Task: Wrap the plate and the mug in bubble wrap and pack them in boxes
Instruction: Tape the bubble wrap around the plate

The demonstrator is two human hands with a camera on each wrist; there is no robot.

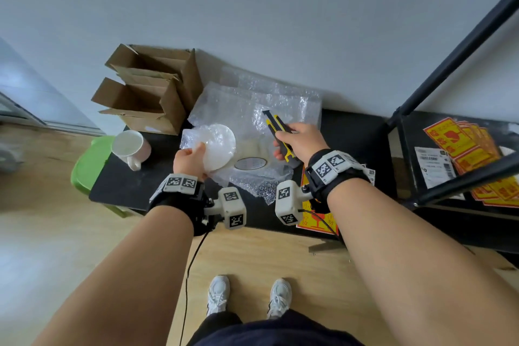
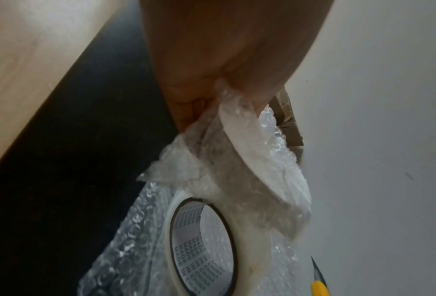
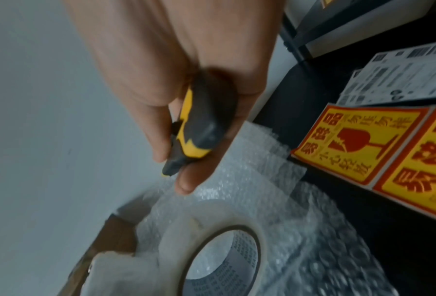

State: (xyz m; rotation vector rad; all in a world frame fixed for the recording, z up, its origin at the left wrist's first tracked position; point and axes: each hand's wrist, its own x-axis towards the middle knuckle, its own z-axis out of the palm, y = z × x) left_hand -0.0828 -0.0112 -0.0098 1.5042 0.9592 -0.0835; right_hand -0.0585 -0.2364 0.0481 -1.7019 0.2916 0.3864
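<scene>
My left hand (image 1: 188, 161) grips the near edge of a white plate (image 1: 222, 146) partly covered in bubble wrap, lifted and tilted above the black table (image 1: 120, 185). In the left wrist view the wrapped plate (image 2: 247, 160) hangs from my fingers over the tape roll (image 2: 204, 246). My right hand (image 1: 299, 142) holds a yellow and black utility knife (image 1: 276, 128), its tip pointing away over loose bubble wrap sheets (image 1: 252, 98). The knife handle (image 3: 199, 128) lies in my curled fingers. A white mug (image 1: 130, 147) stands at the table's left end. Two open cardboard boxes (image 1: 146, 98) sit behind it.
A clear tape roll (image 1: 250, 159) lies on bubble wrap between my hands. Yellow and red fragile stickers (image 1: 460, 140) and white shipping labels (image 1: 434, 166) lie at the right. A black metal frame (image 1: 449, 70) rises on the right. A green stool (image 1: 90, 163) stands at the left.
</scene>
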